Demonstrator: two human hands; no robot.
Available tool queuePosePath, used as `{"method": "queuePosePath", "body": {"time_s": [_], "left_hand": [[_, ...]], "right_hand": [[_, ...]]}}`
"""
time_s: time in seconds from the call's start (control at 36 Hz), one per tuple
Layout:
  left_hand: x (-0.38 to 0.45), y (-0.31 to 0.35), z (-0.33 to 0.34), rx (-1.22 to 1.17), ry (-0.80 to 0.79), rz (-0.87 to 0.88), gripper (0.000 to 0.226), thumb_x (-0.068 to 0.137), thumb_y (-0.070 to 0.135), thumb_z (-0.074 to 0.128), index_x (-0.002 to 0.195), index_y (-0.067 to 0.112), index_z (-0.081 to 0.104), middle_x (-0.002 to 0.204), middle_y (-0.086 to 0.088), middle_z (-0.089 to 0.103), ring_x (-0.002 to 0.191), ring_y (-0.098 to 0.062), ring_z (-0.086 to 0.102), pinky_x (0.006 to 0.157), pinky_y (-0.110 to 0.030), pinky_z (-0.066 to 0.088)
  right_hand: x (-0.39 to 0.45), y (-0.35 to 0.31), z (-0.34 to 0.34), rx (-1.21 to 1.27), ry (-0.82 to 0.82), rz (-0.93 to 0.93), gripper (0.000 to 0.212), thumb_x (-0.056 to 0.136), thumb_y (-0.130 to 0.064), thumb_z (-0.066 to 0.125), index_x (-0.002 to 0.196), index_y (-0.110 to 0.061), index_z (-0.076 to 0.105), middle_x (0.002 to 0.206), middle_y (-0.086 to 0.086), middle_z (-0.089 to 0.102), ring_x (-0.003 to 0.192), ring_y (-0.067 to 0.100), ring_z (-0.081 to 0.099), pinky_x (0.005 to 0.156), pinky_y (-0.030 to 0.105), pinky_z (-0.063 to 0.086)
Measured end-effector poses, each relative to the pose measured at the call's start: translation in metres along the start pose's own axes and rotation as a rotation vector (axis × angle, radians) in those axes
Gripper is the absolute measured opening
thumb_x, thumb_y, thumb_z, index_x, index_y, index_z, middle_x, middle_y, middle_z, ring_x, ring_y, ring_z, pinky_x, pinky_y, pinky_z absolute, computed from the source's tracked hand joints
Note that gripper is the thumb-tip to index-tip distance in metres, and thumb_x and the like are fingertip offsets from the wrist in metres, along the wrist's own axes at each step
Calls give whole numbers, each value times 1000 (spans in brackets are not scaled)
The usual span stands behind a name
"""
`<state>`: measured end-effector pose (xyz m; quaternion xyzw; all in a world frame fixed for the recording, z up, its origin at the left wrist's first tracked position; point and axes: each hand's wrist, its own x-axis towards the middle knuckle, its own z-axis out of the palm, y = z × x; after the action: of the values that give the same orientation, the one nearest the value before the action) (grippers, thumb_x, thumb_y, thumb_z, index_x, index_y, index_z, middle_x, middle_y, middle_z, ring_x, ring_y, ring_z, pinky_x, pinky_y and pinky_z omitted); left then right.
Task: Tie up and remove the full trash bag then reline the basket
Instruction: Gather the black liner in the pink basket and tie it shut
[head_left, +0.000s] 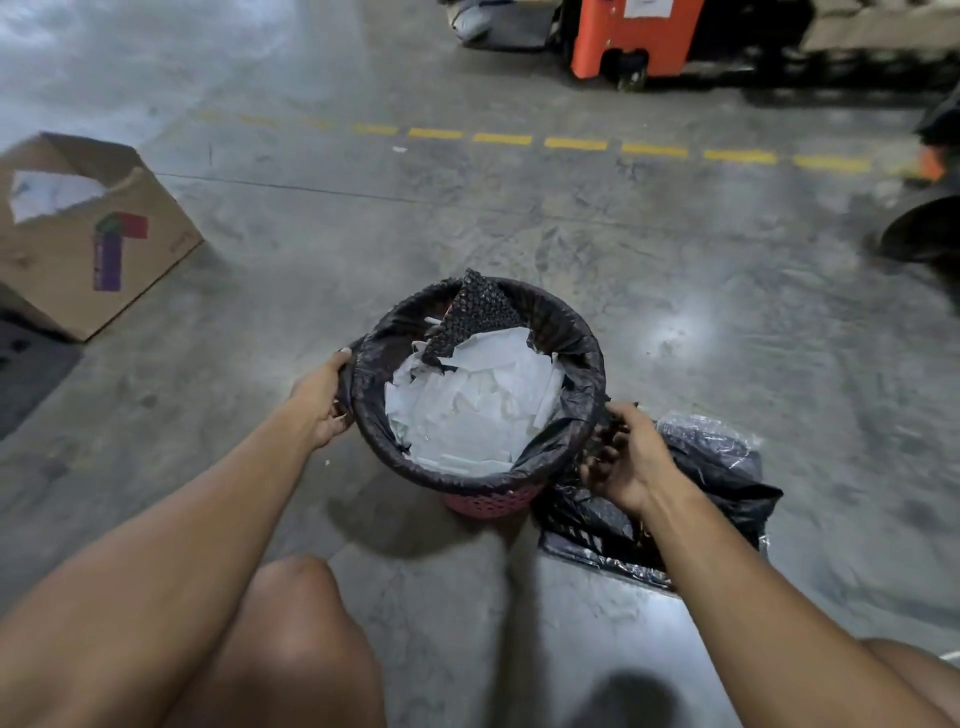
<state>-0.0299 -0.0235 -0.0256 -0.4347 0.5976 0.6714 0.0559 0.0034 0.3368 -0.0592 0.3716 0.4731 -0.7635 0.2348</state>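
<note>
A pink perforated basket (491, 503) stands on the concrete floor in front of me. A black trash bag (571, 332) lines it, its edge folded over the rim. White paper scraps (472, 410) and a piece of black bubble wrap (475, 312) fill the bag. My left hand (322, 400) grips the bag's folded edge at the left of the rim. My right hand (626, 457) pinches the bag's edge at the right of the rim. A pack of spare black bags (717, 483) in clear wrap lies on the floor just right of the basket, partly under my right forearm.
An open cardboard box (83, 244) holding white paper sits at the far left. An orange pallet truck (634, 36) stands at the back beyond a dashed yellow floor line (576, 144). A dark wheel (924, 228) is at the right edge. My knees are at the bottom.
</note>
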Motion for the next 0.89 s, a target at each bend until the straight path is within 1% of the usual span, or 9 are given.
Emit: {"method": "queuePosePath", "body": {"time_s": [0.08,0.19,0.28,0.36,0.47,0.53,0.64,0.72,0.89], "left_hand": [[-13,-2,1,38,-34,3,29,86,51,68,82,23,63,55,8,62,57,-7,58,51,-20,50],[-22,-9,-8,63,-12,-19,25,91,43,66,80,23,56,67,5,52,55,-7,45,52,-20,47],[-28,-14,-13,76,34,-13,23,96,29,63,77,20,54,65,3,50,50,-8,39,42,-15,45],[-30,-13,-14,-6,105,43,22,98,18,59,76,19,55,55,4,53,36,-6,42,38,-13,39],[-35,-2,-6,-155,125,90,21,96,15,51,78,23,56,66,7,57,57,-7,53,58,-24,47],[-38,-1,-3,-133,114,72,20,95,18,50,76,24,56,69,5,55,63,-11,52,63,-28,48],[-39,-7,-9,30,69,80,19,95,27,60,78,22,53,64,3,52,55,-12,48,47,-20,46],[-35,-14,-22,171,-34,131,22,94,26,68,83,19,50,64,-1,51,39,-9,43,35,-15,41],[-39,-13,-43,137,-260,79,8,93,11,68,92,11,61,67,-3,64,42,-4,53,45,-16,53]], "right_hand": [[-12,-2,5,-48,-90,13,31,78,-48,70,66,-19,65,69,3,65,58,21,59,65,29,45],[-24,-3,10,-79,-108,10,26,82,-37,75,89,-12,73,82,8,77,68,25,72,71,35,58],[-30,-8,7,-121,-19,-28,39,74,-30,85,104,-8,74,95,14,78,76,30,75,67,40,61],[-20,-12,-2,-145,14,-38,63,55,-30,93,109,-6,73,104,14,78,88,31,76,80,47,63],[-46,-22,5,-167,55,-63,24,78,-22,83,88,-11,64,75,5,64,73,20,61,63,35,60],[-50,-23,4,-167,83,-81,17,87,-19,76,84,-12,61,75,5,60,79,21,59,67,38,58],[-54,-16,0,-251,1,-59,23,81,-21,81,96,-11,66,84,8,72,82,26,67,75,37,54],[-54,-10,-1,-344,-37,-46,16,83,-16,79,89,-10,66,69,5,72,65,21,65,56,30,47],[-54,-16,-5,-274,-58,-37,20,82,-14,78,98,-10,68,74,5,65,59,15,57,39,23,42]]}}
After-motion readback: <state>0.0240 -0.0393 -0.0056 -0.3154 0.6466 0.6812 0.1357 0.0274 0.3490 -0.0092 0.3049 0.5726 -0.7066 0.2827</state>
